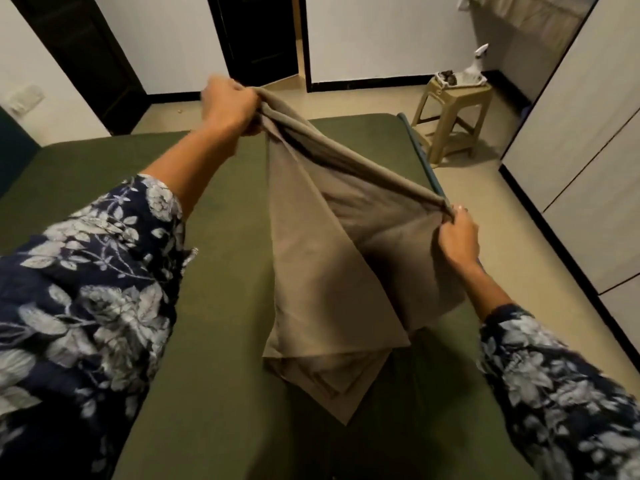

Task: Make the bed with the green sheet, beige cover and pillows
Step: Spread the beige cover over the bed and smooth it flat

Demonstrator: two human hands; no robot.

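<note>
The green sheet (214, 341) lies flat over the mattress and fills most of the view. Above it hangs the beige cover (322, 271), still partly folded, its lower folds resting on the sheet. My left hand (230, 107) grips one bunched end of the cover, raised high over the far half of the bed. My right hand (457, 235) pinches the other end lower down, near the bed's right edge. The top edge of the cover is stretched taut between both hands. No pillows are in view.
A beige plastic stool (453, 112) with a white figurine (474, 65) on it stands past the bed's far right corner. White wardrobe doors (581, 161) line the right side across a strip of floor. Dark doors (256, 36) stand in the far wall.
</note>
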